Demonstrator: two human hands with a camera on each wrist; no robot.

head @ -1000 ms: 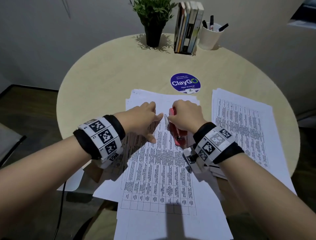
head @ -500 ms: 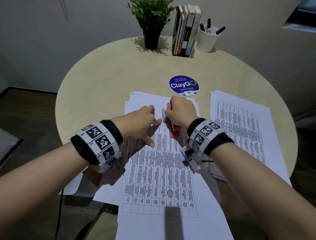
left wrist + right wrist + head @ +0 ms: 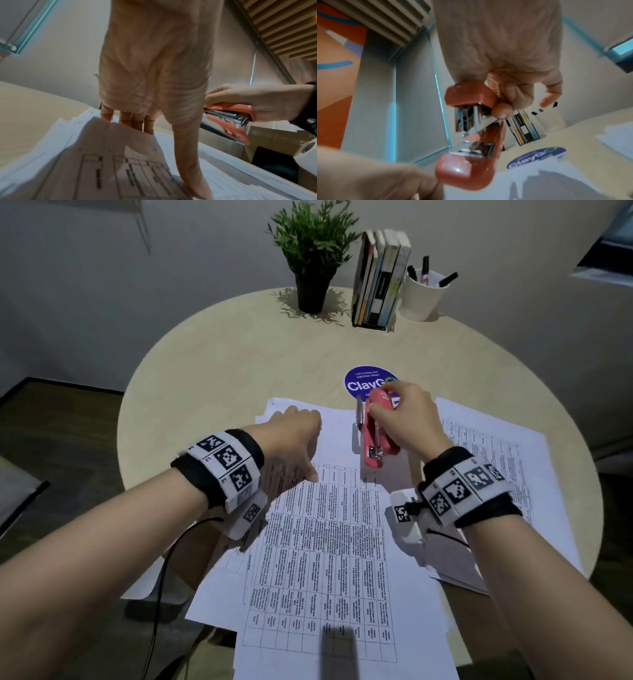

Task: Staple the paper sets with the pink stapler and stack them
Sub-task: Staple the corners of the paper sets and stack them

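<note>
A printed paper set [image 3: 325, 542] lies in front of me on a pile of white sheets [image 3: 284, 409]. My left hand [image 3: 301, 453] holds its top left corner: the thumb lies on the print and the fingers [image 3: 130, 121] go behind the raised edge of the paper set [image 3: 111, 155]. My right hand [image 3: 407, 419] grips the pink stapler [image 3: 378, 440] above the paper's top right, clear of the sheet. In both wrist views the stapler [image 3: 471, 155] [image 3: 229, 116] has its mouth apart, with no paper in it. The left hand [image 3: 154, 88] and right hand [image 3: 505, 54] fill those views.
A second pile of printed sheets [image 3: 496, 460] lies at the right of the round table [image 3: 222, 364]. A blue round sticker [image 3: 359, 381] is just beyond the stapler. At the far edge stand a potted plant [image 3: 311, 268], upright books [image 3: 380, 278] and a white pen cup [image 3: 424, 296].
My right hand has lifted the stapler off the paper's top edge and carried it up and to the right. My left hand stays at the top left corner.
</note>
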